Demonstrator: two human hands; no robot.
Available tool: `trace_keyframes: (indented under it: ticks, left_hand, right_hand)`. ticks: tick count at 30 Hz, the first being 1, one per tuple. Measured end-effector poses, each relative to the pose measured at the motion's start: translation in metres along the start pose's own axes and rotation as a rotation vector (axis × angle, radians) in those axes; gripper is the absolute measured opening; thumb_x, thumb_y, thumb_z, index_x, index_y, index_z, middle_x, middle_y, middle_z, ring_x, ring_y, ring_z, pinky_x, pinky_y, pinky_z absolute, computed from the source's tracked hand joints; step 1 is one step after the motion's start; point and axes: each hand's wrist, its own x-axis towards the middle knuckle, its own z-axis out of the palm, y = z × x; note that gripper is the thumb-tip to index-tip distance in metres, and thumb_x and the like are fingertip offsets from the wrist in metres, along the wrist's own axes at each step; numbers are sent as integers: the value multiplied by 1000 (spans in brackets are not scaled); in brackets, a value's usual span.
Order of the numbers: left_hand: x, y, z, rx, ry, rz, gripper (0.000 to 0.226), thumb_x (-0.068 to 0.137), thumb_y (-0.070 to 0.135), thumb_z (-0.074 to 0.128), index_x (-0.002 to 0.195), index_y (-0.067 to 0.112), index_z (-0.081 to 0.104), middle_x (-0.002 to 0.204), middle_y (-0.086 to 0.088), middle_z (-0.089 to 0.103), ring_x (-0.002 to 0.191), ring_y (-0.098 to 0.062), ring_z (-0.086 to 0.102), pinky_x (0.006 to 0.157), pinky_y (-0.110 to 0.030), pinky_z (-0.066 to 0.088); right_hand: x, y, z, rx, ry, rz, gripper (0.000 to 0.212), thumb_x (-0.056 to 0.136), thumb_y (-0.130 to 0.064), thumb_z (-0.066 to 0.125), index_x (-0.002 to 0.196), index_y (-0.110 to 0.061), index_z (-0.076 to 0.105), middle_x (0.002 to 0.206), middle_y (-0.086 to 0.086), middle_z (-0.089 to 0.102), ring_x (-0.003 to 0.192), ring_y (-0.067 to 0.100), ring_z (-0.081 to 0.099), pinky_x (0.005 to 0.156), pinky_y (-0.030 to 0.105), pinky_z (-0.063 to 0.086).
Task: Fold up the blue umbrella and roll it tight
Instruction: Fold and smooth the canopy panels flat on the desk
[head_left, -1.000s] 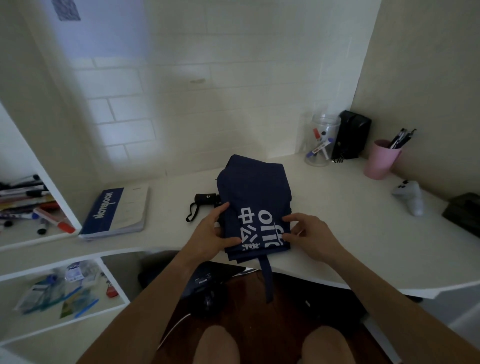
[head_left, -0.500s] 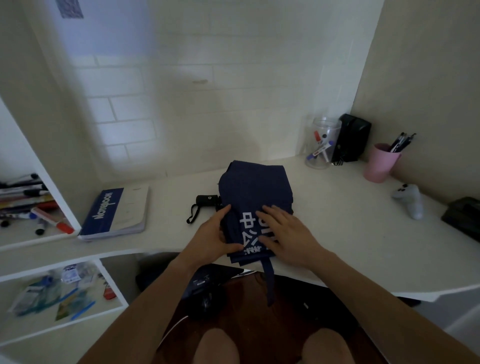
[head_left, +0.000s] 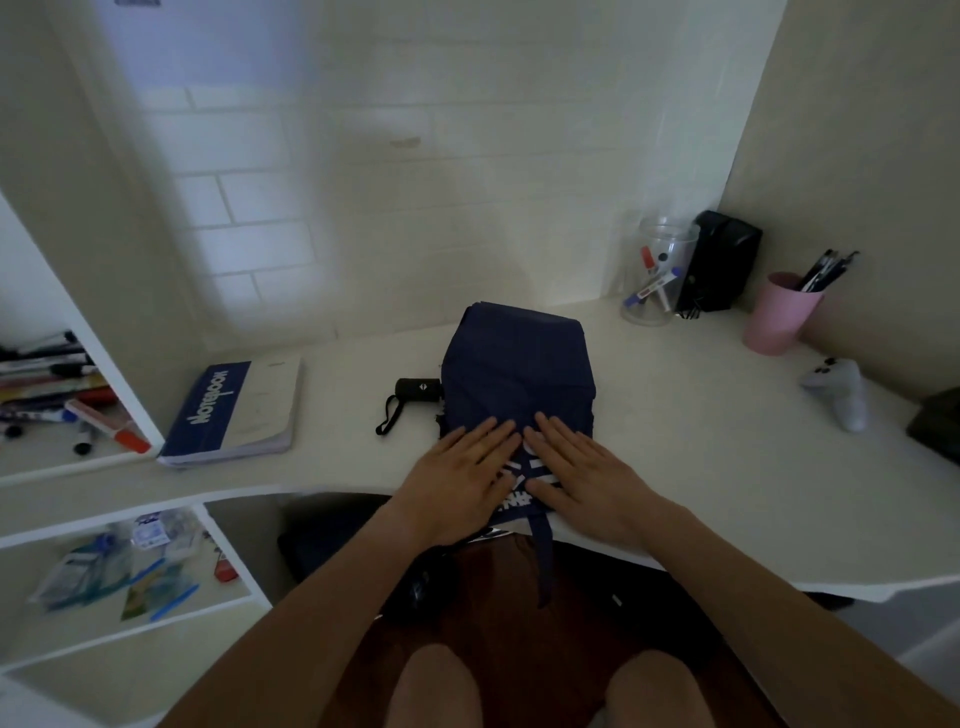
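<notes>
The blue umbrella (head_left: 519, 364) lies collapsed on the white desk, its navy canopy flattened into a rough rectangle with white lettering near the front edge. Its black handle (head_left: 418, 389) with a wrist loop sticks out on the left side. A navy closing strap (head_left: 543, 551) hangs over the desk's front edge. My left hand (head_left: 460, 475) and my right hand (head_left: 579, 475) lie flat, palms down, side by side on the near end of the canopy, fingers stretched out and covering most of the lettering.
A blue and white notebook (head_left: 236, 410) lies to the left. At the back right stand a clear jar of markers (head_left: 657, 275), a black box (head_left: 719, 260) and a pink pen cup (head_left: 779, 312). A white game controller (head_left: 839, 389) rests at the right. Shelves with pens are at left.
Both hands have left the canopy's side edges and moved inward; they now press flat on top of its near end, side by side.
</notes>
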Motion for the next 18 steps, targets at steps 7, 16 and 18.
trace_keyframes:
  ticks: [7,16,18]
  left_hand:
    - [-12,-19,4,-55,-66,-40,86,90,78,-4,161,30,2,168,13,-1,154,-4,-1,127,-34,7]
    - [-15,-29,13,-69,0,-47,87,92,81,5,161,29,10,169,11,7,155,-5,4,127,-37,10]
    - [-15,-29,12,-62,-11,-53,87,91,81,4,161,30,7,169,12,4,155,-4,1,127,-36,7]
  right_hand:
    - [-12,21,-12,-10,-49,-8,78,94,-72,13,157,-31,-8,164,-14,-14,150,1,-10,124,30,0]
    - [7,38,-82,654,475,326,40,83,-52,71,115,-29,68,105,-11,71,94,4,65,88,29,53]
    - [28,48,-102,804,533,432,39,80,-45,77,112,-27,66,94,-7,71,86,7,67,73,26,52]
